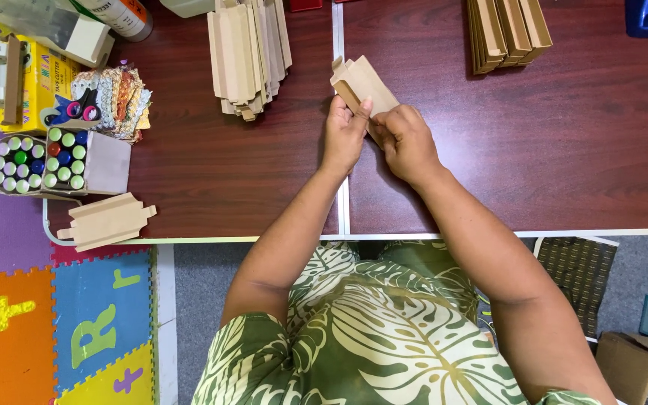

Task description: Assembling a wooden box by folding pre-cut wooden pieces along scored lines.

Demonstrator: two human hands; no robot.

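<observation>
Both hands on one flat brown cardboard blank (361, 86), held just above the tabletop (579, 150) near the middle seam, well in from the near edge. My left hand (344, 135) pinches its lower left edge, thumb on top, fingers curled under. My right hand (406, 141) is closed on the lower right end, fingertips pressed into the card. The blank's long axis runs diagonally, from my hands up and left toward the far edge; most of it sticks out beyond the grip. Both hands about equally near, touching each other. Stack of flat blanks (249, 56) lies left of it near the far edge, stack of folded ones (508, 30) right, both well apart. One loose blank (106, 221) at the near left corner, beside a box of capped tubes (65, 159).
</observation>
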